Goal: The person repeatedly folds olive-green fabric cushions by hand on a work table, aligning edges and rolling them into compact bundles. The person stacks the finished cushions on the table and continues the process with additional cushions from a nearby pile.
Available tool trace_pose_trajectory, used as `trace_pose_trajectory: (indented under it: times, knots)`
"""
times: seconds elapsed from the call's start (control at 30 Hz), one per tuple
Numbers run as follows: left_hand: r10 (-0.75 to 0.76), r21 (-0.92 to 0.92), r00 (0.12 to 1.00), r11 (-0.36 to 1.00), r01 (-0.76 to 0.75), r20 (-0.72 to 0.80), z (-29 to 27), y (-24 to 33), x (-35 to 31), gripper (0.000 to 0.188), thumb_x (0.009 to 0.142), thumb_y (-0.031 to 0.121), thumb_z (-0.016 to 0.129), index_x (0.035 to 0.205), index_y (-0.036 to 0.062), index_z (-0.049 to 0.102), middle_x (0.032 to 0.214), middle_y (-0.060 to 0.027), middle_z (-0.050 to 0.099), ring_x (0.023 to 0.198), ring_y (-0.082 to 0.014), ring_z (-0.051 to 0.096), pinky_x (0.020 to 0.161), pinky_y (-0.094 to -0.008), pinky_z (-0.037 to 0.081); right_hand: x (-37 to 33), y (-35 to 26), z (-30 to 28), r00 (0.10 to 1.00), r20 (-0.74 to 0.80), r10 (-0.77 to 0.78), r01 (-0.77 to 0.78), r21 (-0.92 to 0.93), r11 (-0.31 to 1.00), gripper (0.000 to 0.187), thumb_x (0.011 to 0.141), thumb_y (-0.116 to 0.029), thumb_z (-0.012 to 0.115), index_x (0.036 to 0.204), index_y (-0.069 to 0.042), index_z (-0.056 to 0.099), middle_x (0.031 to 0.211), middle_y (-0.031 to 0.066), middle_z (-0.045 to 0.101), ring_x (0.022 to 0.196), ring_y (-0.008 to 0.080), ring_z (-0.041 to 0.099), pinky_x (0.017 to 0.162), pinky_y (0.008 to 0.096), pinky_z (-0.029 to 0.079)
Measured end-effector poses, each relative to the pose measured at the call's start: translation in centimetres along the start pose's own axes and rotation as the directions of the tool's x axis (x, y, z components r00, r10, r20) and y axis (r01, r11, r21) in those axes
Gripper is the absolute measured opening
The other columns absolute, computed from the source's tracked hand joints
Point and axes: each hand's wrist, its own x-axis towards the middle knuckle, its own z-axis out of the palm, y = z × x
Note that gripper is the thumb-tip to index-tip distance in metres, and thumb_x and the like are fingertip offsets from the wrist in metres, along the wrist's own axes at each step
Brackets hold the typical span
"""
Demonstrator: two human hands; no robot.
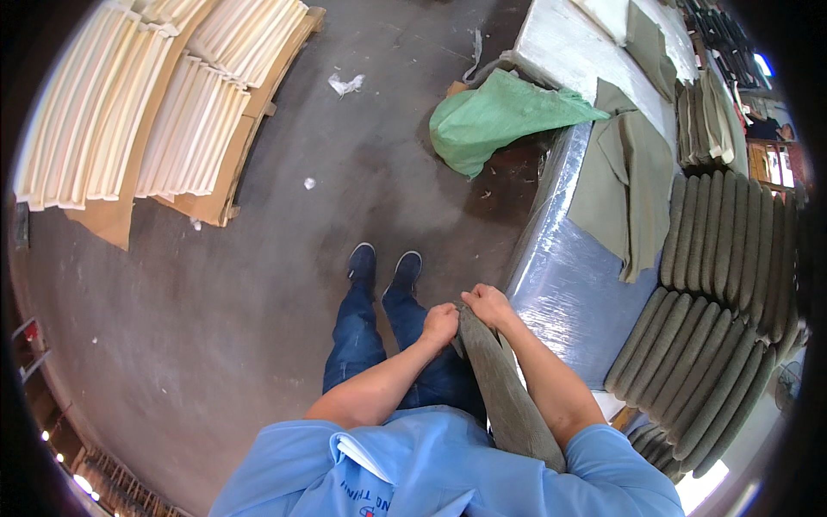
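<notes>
A long grey-green cushion [510, 392], covered in ribbed-looking fabric, lies against my body and slants up to my hands. My left hand [441, 324] is closed at the left corner of its far end, fingers pinching the cover. On the other side of that end, my right hand [488, 305] is closed on the fabric too, with the thumb turned inward. The two hands are a short gap apart. What lies between the fingertips is too small to make out. Flat grey-green fabric covers [636, 185] lie on the plastic-wrapped table [551, 289] to my right.
Stacked grey-green cushions [719, 233] line the table's right side. A green sack [491, 121] hangs at its far left corner. White foam pads [103, 112] stand stacked on cardboard and a pallet [250, 164] at the far left. White scraps [346, 84] dot the dark floor [241, 319].
</notes>
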Motion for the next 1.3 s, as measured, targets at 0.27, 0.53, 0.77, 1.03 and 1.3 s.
trace_pose_trajectory:
  times: [0.27,0.53,0.77,1.03,1.3]
  knots:
    - [-0.409,-0.724,0.912,0.640,0.255,-0.040,1.1,0.0,1.5,0.014,0.088,0.006,0.058,0.087,0.0036,0.072,0.092,-0.0119,0.071,0.084,-0.0278,0.066,0.077,-0.0439,0.055,1.2,-2.2,0.6,0.998,0.055,0.009,-0.010,0.010,1.000,0.042,0.090,-0.042,0.081,0.109,-0.005,0.075,0.113,0.0226,0.078,0.111,0.0387,0.074,0.096,0.0477,0.057]
    - [-0.358,-0.335,0.897,0.905,0.264,-0.261,2.7,-1.6,5.1,0.033,0.098,0.023,0.054,0.096,0.0002,0.077,0.108,-0.0212,0.077,0.101,-0.0365,0.072,0.093,-0.0486,0.053,0.9,-1.8,1.1,0.974,-0.200,-0.103,0.098,-0.034,0.995,0.026,0.090,-0.024,0.078,0.112,-0.011,0.071,0.104,0.0235,0.077,0.106,0.0435,0.074,0.093,0.0530,0.056]
    - [-0.294,-0.118,0.882,0.956,0.269,-0.368,3.2,-1.2,7.0,0.046,0.107,0.037,0.054,0.101,-0.0017,0.079,0.116,-0.0249,0.077,0.114,-0.0407,0.073,0.101,-0.0486,0.053,1.7,-1.9,1.1,0.942,-0.270,-0.202,0.171,-0.133,0.976,0.024,0.093,-0.016,0.069,0.116,-0.013,0.066,0.098,0.0235,0.077,0.101,0.0456,0.074,0.091,0.0567,0.056]
    - [-0.155,0.088,0.950,0.979,0.185,-0.273,2.1,-0.9,5.9,0.058,0.110,0.047,0.048,0.112,-0.0018,0.079,0.121,-0.0240,0.077,0.116,-0.0366,0.072,0.102,-0.0460,0.053,0.4,-1.7,0.7,0.939,-0.288,-0.191,0.167,-0.106,0.980,0.032,0.095,-0.026,0.072,0.123,-0.012,0.065,0.098,0.0269,0.077,0.100,0.0472,0.075,0.090,0.0570,0.057]
    - [-0.229,0.024,0.893,0.971,0.239,0.387,-0.7,7.3,-1.5,0.067,0.100,0.056,0.073,0.139,0.0018,0.065,0.132,-0.0099,0.071,0.120,-0.0227,0.068,0.101,-0.0411,0.056,-7.4,2.9,-5.1,0.841,-0.513,-0.172,0.335,0.242,0.911,0.046,0.105,-0.039,0.066,0.143,-0.013,0.061,0.126,0.0191,0.074,0.110,0.0383,0.073,0.092,0.0497,0.059]
